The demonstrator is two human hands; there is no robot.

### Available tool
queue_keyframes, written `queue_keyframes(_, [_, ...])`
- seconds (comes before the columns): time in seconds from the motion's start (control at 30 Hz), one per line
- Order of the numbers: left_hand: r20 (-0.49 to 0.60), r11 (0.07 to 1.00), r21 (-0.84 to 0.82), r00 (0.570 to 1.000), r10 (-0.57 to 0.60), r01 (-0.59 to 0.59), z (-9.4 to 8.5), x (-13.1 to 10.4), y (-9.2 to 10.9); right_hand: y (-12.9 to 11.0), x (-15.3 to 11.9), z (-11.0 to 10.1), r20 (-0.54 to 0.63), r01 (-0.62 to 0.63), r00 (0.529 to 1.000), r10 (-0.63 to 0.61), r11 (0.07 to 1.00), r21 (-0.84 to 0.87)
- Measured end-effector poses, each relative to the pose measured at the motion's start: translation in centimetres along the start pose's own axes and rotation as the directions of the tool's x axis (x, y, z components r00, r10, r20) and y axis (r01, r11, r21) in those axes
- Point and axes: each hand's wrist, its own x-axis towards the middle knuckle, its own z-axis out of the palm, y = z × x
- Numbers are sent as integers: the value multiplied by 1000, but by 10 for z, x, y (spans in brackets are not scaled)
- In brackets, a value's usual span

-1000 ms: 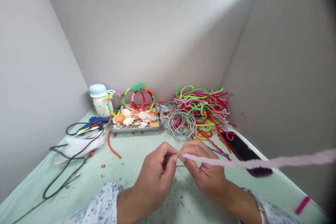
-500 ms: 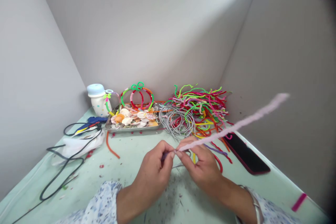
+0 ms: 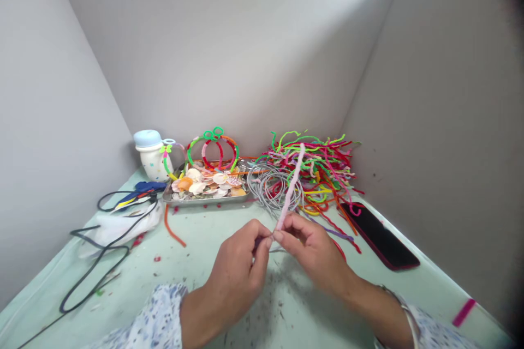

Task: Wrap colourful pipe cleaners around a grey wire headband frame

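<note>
In front of me my left hand [image 3: 237, 262] is closed, thumb and forefinger pinching a purple piece [image 3: 257, 241] that its fingers mostly hide. Fingertip to fingertip with it, my right hand [image 3: 313, 248] pinches the lower end of a pale pink pipe cleaner [image 3: 291, 190]. The pink strip rises from the pinch, leaning slightly right. A bit of thin grey cord shows under the fingertips. How the pink and purple parts join is hidden.
Behind my hands are a metal tray [image 3: 204, 201] of seashells, pipe-cleaner rings [image 3: 213, 150], coiled grey cord [image 3: 266, 191] and a heap of coloured pipe cleaners [image 3: 323, 161]. A phone [image 3: 382, 237] lies right. Left are a white bottle [image 3: 153, 161], plastic bag [image 3: 123, 226] and black cable [image 3: 67, 294].
The pink pipe cleaner has swung from pointing far right to standing nearly upright. My right hand has turned with it, while my left hand stays almost still.
</note>
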Motion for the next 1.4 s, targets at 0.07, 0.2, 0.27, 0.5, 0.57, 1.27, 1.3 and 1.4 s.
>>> queue_keyframes(0.07, [-1,1000,-19,1000,-7,7,-1,1,0,0,1,-1,19,-33,999,32,999,40])
queue_keyframes(0.2, [6,997,-50,998,-57,58,-1,2,1,0,2,-2,44,-84,996,80,990,110])
queue_keyframes(0.27, [7,997,-55,998,-58,58,-1,2,1,-1,2,-2,66,-116,992,108,985,129])
queue_keyframes(0.5, [-2,998,-53,999,-42,42,0,1,0,-6,4,-2,105,-147,985,134,980,134])
queue_keyframes(0.57, [-4,999,-46,1000,-29,29,1,1,-1,-6,4,-3,112,-160,983,146,978,131])
queue_keyframes(1.27, [-3,986,88,990,144,-143,1,-3,-5,0,8,-7,277,-346,925,259,876,336])
queue_keyframes(1.3, [-8,987,79,990,138,-137,1,-3,-5,0,8,-7,278,-345,926,255,872,348])
queue_keyframes(1.4, [-13,992,65,994,113,-112,1,-4,-6,0,9,-9,271,-342,928,254,869,358])
